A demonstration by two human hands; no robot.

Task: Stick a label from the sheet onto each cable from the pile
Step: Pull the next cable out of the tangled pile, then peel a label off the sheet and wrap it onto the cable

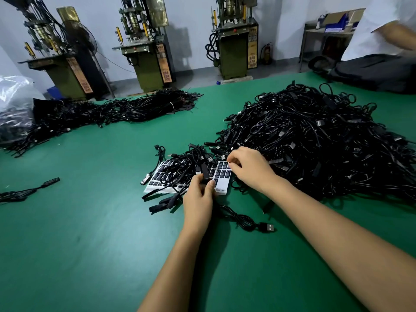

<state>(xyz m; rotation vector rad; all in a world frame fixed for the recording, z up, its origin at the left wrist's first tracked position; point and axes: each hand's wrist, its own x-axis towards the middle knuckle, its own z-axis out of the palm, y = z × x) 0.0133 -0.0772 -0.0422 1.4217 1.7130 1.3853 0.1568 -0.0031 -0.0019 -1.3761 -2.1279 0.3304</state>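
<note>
Left hand (198, 195): fingers curled round black plastic cable block (204, 174), above white label sheet (221, 176).
Right hand (248, 167): fingertips pinching at sheet's black labels.
Label writing: unreadable.
Tangled black cable pile (315, 136): just right.

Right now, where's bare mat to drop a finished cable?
Free: the wide green mat left of the left hand, between the label sheet and the lone cable at the left edge; also the near mat between the forearms. Crowded: around the sheet, under loose cables, and everything right of the right hand, where the big pile sits.
</note>
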